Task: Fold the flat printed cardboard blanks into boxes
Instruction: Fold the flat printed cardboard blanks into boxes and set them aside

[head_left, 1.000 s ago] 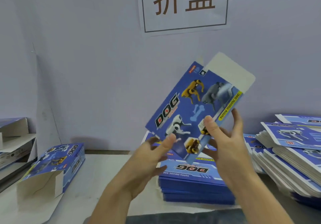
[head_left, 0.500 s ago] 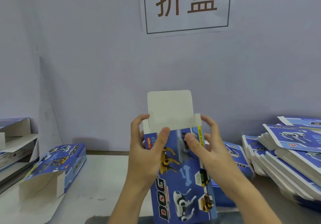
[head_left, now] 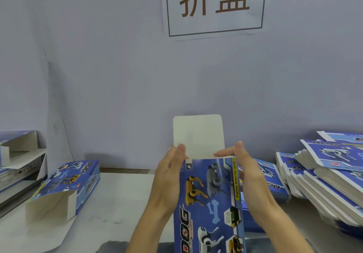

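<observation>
Standing box (head_left: 209,199) between both hands' grip

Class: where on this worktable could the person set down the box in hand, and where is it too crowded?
Free: the bare pale tabletop between the opened blue printed box lying on its side and the left hand. Crowded: the right side, with fanned stacks of flat blue cardboard blanks.
</observation>
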Motion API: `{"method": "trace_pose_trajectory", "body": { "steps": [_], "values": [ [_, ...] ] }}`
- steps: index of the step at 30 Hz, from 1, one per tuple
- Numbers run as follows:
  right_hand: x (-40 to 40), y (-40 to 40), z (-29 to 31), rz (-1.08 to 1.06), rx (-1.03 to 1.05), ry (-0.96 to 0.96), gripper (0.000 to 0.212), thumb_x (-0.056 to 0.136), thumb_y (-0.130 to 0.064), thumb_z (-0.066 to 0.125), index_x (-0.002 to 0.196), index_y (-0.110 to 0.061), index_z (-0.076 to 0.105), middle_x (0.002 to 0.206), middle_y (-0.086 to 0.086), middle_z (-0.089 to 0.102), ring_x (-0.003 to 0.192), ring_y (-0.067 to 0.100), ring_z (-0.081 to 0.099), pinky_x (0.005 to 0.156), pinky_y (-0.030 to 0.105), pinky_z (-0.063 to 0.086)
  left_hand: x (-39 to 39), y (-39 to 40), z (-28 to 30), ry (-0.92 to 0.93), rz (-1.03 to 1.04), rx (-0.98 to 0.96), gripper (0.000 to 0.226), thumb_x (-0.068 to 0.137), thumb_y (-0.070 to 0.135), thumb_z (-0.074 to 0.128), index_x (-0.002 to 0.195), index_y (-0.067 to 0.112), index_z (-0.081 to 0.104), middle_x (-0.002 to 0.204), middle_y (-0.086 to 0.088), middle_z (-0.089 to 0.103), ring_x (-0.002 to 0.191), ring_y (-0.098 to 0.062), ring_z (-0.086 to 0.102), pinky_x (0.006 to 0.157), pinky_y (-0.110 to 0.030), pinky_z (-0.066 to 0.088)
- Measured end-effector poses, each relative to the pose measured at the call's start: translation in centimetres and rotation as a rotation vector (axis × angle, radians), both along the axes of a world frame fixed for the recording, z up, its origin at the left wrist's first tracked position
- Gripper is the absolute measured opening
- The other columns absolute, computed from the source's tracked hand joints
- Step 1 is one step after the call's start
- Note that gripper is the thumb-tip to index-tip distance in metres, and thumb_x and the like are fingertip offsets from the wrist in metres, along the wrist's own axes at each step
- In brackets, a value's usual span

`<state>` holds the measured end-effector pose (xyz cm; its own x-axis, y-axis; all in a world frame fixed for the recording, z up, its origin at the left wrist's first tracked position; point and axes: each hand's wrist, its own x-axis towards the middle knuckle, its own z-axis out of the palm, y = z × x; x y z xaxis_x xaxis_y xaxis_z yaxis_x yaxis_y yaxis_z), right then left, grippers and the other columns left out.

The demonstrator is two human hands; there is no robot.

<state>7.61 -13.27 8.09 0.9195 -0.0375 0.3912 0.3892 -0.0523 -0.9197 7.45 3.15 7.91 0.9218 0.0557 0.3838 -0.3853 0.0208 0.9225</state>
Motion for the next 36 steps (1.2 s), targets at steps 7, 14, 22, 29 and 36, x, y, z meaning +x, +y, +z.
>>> {"method": "trace_pose_trajectory", "body": {
  "steps": [7,14,22,29,36],
  "values": [
    [1.0,0.1,-0.1,-0.074,0.187,0.103,0.015,0.098,-0.016,0.049,0.104,-0.028,0.057,0.075,0.007,0.070,0.066,0.019,0.073,0.051,0.031,0.056,-0.4,-0.3,0.8,0.058,-0.100,-0.068,0.020,0.099,0.008,0.041,0.102,0.025,0.050,0.062,-0.004,0.061,0.051,-0.015,0.065,0.044,-0.025,0.048],
    [0.5,0.4,0.1,0.081,0.257,0.033,0.034,0.098,-0.013,0.039,0.100,-0.029,0.068,0.101,0.020,0.071,0.096,0.046,0.068,0.081,0.055,0.056,-0.5,-1.1,1.1,-0.018,0.023,-0.217,0.020,0.100,0.015,0.042,0.103,0.025,0.060,0.091,-0.024,0.067,0.077,-0.035,0.066,0.065,-0.041,0.053],
    [0.2,0.3,-0.4,0.046,0.294,0.035,0.045,0.084,-0.049,0.040,0.091,-0.015,0.069,0.109,0.017,0.071,0.102,0.041,0.068,0.089,0.065,0.053,0.0,-0.6,-0.3,0.010,0.129,-0.275,0.031,0.103,0.030,0.039,0.081,0.013,0.050,0.087,-0.018,0.072,0.072,-0.030,0.074,0.053,-0.030,0.050],
    [-0.1,-0.5,-0.3,0.094,-0.037,-0.056,0.086,0.069,-0.051,0.082,0.141,-0.054,0.035,0.125,-0.009,0.062,0.099,-0.003,0.068,0.074,0.014,0.055,-0.6,0.6,1.1,0.117,0.025,-0.333,0.040,0.102,0.057,0.032,0.123,0.032,0.054,0.104,-0.014,0.075,0.081,-0.029,0.076,0.058,-0.035,0.060],
    [-1.0,-2.1,2.2,0.244,0.217,0.015,0.043,0.102,-0.012,0.048,0.143,-0.001,0.043,0.083,0.009,0.059,0.052,-0.014,0.060,0.078,0.025,0.045,-1.2,1.7,2.5,0.219,-0.057,-0.274,0.050,0.093,0.046,0.054,0.123,0.007,0.063,0.119,-0.019,0.069,0.103,-0.039,0.068,0.093,-0.052,0.053]
  ]
}}
